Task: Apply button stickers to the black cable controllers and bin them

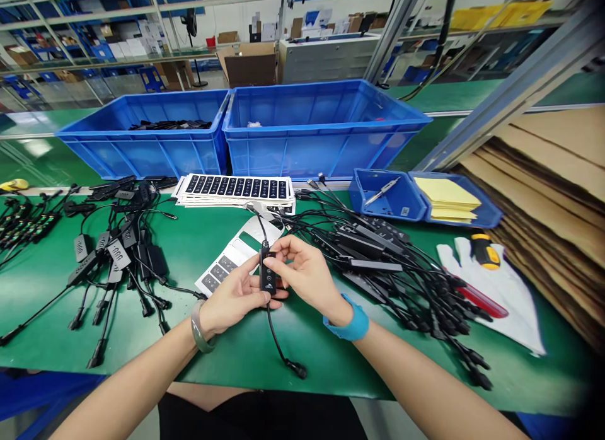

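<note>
Holding black controller (268,277) | left hand (239,293): curled | right hand (305,270): half-curled, thumb touching

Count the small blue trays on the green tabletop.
2: one tray at the back right holding a pen-like tool, and a second tray beside it, further right, holding yellow paper.

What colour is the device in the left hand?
The device is black with white markings; head view.

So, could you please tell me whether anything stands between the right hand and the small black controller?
Nothing visible does: the left hand holds the black controller, and the right hand has its thumb and fingers at the upper end. The label sheet lies on the bench, not between them.
</note>
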### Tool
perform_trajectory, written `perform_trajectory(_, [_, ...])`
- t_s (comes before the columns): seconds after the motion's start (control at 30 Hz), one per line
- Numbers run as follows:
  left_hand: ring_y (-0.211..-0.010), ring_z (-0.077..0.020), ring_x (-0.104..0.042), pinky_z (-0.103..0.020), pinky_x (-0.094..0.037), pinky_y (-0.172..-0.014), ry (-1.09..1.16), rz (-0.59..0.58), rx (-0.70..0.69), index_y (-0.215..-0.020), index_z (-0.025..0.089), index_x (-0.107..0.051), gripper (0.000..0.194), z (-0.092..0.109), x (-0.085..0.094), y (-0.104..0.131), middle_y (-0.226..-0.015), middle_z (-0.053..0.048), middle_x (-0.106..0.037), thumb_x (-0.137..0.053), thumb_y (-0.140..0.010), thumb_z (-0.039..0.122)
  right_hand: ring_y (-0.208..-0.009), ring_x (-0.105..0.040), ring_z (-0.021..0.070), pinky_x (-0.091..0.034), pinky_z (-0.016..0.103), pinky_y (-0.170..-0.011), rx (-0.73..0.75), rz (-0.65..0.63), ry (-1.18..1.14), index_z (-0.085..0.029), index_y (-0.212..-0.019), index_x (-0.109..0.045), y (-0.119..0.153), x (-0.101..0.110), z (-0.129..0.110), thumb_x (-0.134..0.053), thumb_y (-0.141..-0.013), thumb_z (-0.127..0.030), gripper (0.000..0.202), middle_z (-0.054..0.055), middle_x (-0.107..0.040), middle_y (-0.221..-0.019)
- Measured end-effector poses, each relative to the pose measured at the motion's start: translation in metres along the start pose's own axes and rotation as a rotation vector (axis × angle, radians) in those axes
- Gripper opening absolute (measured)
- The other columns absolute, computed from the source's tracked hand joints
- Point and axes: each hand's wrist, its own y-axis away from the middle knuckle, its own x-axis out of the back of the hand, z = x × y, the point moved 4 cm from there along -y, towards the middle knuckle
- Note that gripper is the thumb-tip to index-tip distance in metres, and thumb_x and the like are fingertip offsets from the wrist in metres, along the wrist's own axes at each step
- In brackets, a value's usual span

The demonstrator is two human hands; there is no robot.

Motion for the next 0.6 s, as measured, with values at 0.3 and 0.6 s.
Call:
perform_trajectory(0.3, [-0.093, -0.0236, -0.068, -0.034, -0.054, -0.081, -0.048, 0.029, -0.016, -0.141, 0.02, -0.033, 0.076, -0.0006, -0.0028, -0.0006, -0.098, -0.01, -0.069, -0.073, -0.077, 0.022, -0.052, -0.05, 0.0095, -0.043, 0.02, -0.047, 0.014, 0.033, 0.131, -0.02, -0.094, -0.055, 0.001, 0.0008, 0.0019, -0.067, -0.077, -0.027, 0.022, -0.006, -0.051, -0.062])
perform_trajectory(0.6, [-0.086, -0.0217, -0.068, -0.031, -0.055, -0.075, -0.067, 0.049, -0.024, -0.123, 0.016, -0.05, 0.053, 0.0039, -0.0043, -0.0035, -0.094, -0.008, -0.068, -0.072, -0.075, 0.019, -0.078, -0.051, 0.014, -0.047, 0.027, -0.066, -0.041, -0.078, 0.269, -0.023, -0.124, -0.044, -0.0025, 0.0031, 0.008, -0.075, -0.068, -0.035, 0.065, 0.003, -0.048, -0.099])
